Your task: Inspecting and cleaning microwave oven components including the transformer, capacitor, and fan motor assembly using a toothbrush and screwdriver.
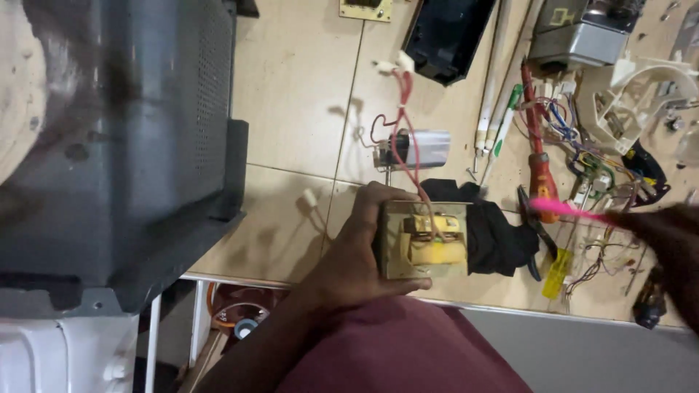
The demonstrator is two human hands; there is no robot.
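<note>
Gripping one boxy transformer (426,240) over the tiled floor (291,109), the left hand (357,251) wraps its side; the right hand (666,240) pinches one pink tool (564,209) beside a red screwdriver (539,156).

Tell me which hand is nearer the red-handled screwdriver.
Right. The right hand, holding a pink tool, is just right of the red-handled screwdriver; the left hand grips a transformer farther left.

Transformer (426,240): boxy metal block, yellow-taped windings on its upward face, red leads running up from it; held above tiled bench. Pink tool (564,210): thin, blurred, roughly level, tip pointing toward transformer
</note>
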